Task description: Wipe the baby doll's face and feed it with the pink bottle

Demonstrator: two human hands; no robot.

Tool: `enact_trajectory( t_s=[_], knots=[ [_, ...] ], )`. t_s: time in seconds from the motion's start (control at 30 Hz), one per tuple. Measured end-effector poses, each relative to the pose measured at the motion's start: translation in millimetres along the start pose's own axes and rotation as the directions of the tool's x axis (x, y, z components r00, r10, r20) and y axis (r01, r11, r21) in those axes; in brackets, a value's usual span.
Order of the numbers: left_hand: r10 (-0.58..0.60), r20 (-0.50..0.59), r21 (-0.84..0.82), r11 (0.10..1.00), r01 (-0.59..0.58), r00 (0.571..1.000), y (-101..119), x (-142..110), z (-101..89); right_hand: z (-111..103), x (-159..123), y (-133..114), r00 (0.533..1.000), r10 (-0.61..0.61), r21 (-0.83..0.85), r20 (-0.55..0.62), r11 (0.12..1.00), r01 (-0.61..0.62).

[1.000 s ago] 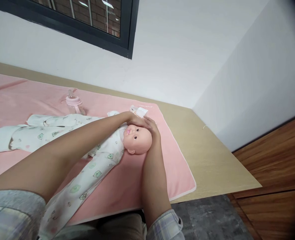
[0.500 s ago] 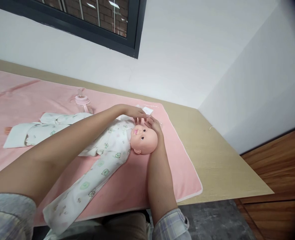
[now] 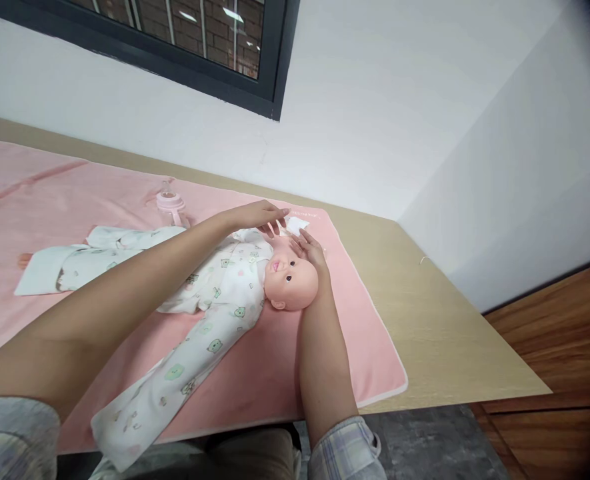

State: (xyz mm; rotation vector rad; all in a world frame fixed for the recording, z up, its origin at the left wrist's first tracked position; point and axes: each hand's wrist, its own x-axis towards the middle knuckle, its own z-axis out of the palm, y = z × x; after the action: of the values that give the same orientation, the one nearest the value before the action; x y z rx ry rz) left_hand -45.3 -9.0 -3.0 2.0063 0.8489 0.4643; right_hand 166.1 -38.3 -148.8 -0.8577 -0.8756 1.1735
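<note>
A bald baby doll [image 3: 295,283] lies on its back on a pink blanket [image 3: 275,373], head towards the right. It wears a white printed suit [image 3: 235,280], one sleeve reaching towards me. My left hand [image 3: 259,215] hovers over the doll's far shoulder, fingers stretched and apart, nothing visible in them. Beyond the doll's head is my right hand [image 3: 311,249], its forearm passing by the crown; the fingers are loosely spread and seem to hold nothing. Between both hands' fingertips and the wall lies a small white piece [image 3: 297,225], partly hidden, whose kind I cannot make out.
A pink-topped baby bottle [image 3: 171,205] stands on the blanket beyond the doll's body. The wooden tabletop [image 3: 405,293] shows along the right and back. A white wall [image 3: 355,133] with a dark-framed window [image 3: 279,73] rises behind, and wood panelling [image 3: 565,333] is at the right.
My left hand has lifted up and away from the doll's face, widening the gap to my right hand. My right hand stays beside the head. The view has shifted slightly.
</note>
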Motion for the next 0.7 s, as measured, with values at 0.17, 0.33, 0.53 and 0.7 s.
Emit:
enact_trajectory(
  t_s=[0.17,0.33,0.53,0.7],
  knots=[
    [-0.064,-0.13,0.038,0.997,0.07,0.989,-1.6,5.0,4.7,-1.0,0.3,-6.9,0.999,-0.034,0.094,0.023,0.995,0.031],
    [-0.102,-0.174,0.076,0.99,0.117,0.979,-2.0,9.7,13.2,1.2,-4.5,-16.4,0.991,-0.068,0.101,0.116,0.993,0.056],
    [-0.114,-0.277,0.019,0.992,0.124,0.954,-6.2,16.7,22.8,8.4,-25.9,-26.0,0.969,-0.012,0.107,0.246,0.994,-0.015],
    [-0.06,-0.361,-0.05,0.998,0.045,0.931,-7.6,14.3,22.4,14.2,-38.6,-28.3,0.969,0.025,0.1,0.247,0.994,-0.051]
  ],
)
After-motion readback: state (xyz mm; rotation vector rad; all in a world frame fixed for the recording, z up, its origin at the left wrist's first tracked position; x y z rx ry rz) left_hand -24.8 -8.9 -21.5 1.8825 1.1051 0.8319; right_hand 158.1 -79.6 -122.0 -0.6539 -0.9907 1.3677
